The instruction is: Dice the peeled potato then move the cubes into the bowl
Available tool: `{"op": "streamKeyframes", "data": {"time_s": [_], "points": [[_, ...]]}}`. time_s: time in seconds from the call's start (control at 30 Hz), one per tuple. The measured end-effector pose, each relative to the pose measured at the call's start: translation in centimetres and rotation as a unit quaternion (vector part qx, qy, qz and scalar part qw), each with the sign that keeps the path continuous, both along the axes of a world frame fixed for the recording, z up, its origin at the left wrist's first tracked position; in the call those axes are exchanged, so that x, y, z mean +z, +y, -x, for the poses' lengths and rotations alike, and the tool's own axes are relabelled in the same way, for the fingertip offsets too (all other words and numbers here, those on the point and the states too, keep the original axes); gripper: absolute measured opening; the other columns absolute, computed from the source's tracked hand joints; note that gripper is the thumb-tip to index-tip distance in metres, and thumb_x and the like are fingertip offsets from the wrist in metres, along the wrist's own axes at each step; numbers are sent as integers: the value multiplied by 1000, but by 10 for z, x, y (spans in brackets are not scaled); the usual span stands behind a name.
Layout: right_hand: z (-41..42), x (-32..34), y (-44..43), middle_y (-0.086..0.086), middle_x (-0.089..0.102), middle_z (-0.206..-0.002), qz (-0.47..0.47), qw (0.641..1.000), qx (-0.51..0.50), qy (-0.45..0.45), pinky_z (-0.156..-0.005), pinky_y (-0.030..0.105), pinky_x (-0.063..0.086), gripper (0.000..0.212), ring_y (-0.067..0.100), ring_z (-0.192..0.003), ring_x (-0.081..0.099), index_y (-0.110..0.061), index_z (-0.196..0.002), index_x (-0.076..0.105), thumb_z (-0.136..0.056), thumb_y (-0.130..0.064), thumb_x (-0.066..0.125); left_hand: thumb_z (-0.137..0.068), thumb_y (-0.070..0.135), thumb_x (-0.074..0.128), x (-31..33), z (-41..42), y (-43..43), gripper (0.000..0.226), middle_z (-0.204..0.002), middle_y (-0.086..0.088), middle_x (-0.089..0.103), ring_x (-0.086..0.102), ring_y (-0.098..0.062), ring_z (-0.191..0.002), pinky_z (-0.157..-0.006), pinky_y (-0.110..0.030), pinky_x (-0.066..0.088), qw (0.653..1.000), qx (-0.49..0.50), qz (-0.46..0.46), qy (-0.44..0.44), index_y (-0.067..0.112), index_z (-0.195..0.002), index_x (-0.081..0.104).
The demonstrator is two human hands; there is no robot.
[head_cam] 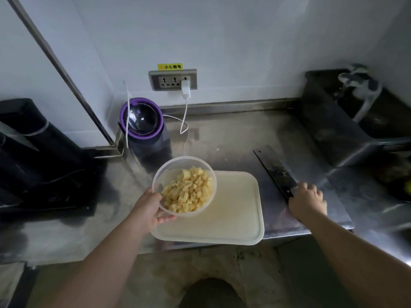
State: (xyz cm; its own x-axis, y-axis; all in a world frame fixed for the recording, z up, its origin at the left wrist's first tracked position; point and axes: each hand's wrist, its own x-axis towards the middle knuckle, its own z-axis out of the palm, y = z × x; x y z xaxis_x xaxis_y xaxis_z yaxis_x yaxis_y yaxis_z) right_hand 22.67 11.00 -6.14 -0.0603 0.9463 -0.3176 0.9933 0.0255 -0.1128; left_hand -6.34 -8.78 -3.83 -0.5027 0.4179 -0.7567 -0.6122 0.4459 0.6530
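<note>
The left hand (151,207) holds the clear plastic bowl (178,161) by its near-left side only, with the fingers curled around the wall. Such a one-sided hold is the first risk. The bowl seems tilted, and the potato cubes (189,192) are piled toward its right side, so the weight pulls away from the hand. If the hold loosens, I think the bowl can tip and drop cubes on the white cutting board (233,207) or on the steel counter (222,138). Behind the bowl stands a purple-lidded appliance (142,121) with a white cable (185,121) lying loose, and a careless move backward could catch it. The board lies at the very front edge of the counter, so a push could slide it off. On the right, the right hand (308,201) is closed over the handle of the cleaver (275,172), whose blade lies flat on the counter just beside the board. If it is lifted quickly, the blade could swing toward the bowl or the other arm.

The cubes are all inside the bowl, just beside the left hand's fingers and well apart from the right hand, with the board between them. I see no cubes on the board.
</note>
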Motion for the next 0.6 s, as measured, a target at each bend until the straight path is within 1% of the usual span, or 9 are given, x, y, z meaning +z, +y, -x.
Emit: {"op": "streamKeyframes", "data": {"time_s": [0.07, 0.2, 0.27, 0.33, 0.37, 0.43, 0.47, 0.53, 0.6], "points": [[-9, -9, -1, 16, 43, -142, 6, 1000, -1, 11, -108, 44, 35, 48, 34, -130, 40, -9, -141, 38, -95, -13, 52, -102, 6, 33, -1, -2, 0, 37, -112, -9, 57, 61, -29, -91, -62, -46, 54, 1000, 0, -1, 6, 26, -130, 47], [-1, -19, -6, 15, 47, -139, -17, 999, 31, 37, -101, 41, 41, 45, 32, -125, 46, -8, -139, 41, -95, -6, 52, -104, 10, 34, -1, -6, -1, 33, -113, -11, 57, 61, -31, -94, -65, -47, 55, 1000, 2, -6, 7, 25, -130, 46], [6, -19, -9, 16, 46, -139, -12, 997, 21, 74, -100, 43, 42, 48, 34, -123, 46, -6, -139, 41, -93, 1, 49, -103, 8, 35, -1, -6, -3, 34, -116, -12, 57, 62, -32, -92, -65, -48, 55, 1000, 8, -9, 5, 24, -132, 46], [13, -18, -11, 17, 47, -138, -5, 992, 24, 127, -100, 45, 42, 47, 35, -123, 46, -6, -140, 41, -94, 1, 47, -101, 3, 34, -3, -6, -5, 40, -118, -13, 57, 62, -33, -92, -69, -50, 55, 1000, 19, -12, 9, 25, -131, 46], [16, -17, -11, 16, 47, -138, -5, 988, 41, 147, -101, 45, 43, 47, 35, -122, 46, -7, -141, 42, -95, 0, 47, -100, 1, 33, -3, -6, -6, 42, -117, -13, 56, 62, -33, -93, -73, -51, 54, 1000, 25, -13, 9, 27, -130, 47], [22, -14, -14, 12, 49, -138, -1, 982, 100, 158, -102, 41, 42, 49, 30, -123, 46, -11, -141, 44, -94, 1, 47, -100, 0, 32, -2, -7, -9, 41, -114, -12, 56, 62, -34, -95, -78, -53, 54, 999, 40, -8, 11, 28, -127, 46], [24, -13, -16, 10, 49, -138, 4, 979, 133, 155, -102, 39, 42, 51, 27, -124, 45, -13, -141, 46, -92, 3, 47, -100, 0, 32, -1, -7, -11, 40, -115, -12, 56, 62, -35, -96, -76, -52, 54, 999, 45, -5, 15, 28, -125, 46], [29, -16, -22, 7, 50, -137, 23, 969, 204, 136, -101, 34, 41, 54, 24, -125, 44, -15, -139, 48, -90, 6, 45, -100, 1, 31, 0, -4, -16, 37, -119, -14, 56, 62, -37, -99, -67, -48, 55, 998, 49, 1, 25, 27, -122, 45], [31, -21, -29, 4, 48, -137, 47, 962, 238, 122, -101, 34, 39, 55, 23, -126, 42, -17, -140, 48, -90, 6, 43, -99, 0, 31, 2, -1, -21, 40, -122, -14, 56, 62, -38, -101, -64, -47, 54, 998, 57, 6, 28, 28, -126, 45]]}}
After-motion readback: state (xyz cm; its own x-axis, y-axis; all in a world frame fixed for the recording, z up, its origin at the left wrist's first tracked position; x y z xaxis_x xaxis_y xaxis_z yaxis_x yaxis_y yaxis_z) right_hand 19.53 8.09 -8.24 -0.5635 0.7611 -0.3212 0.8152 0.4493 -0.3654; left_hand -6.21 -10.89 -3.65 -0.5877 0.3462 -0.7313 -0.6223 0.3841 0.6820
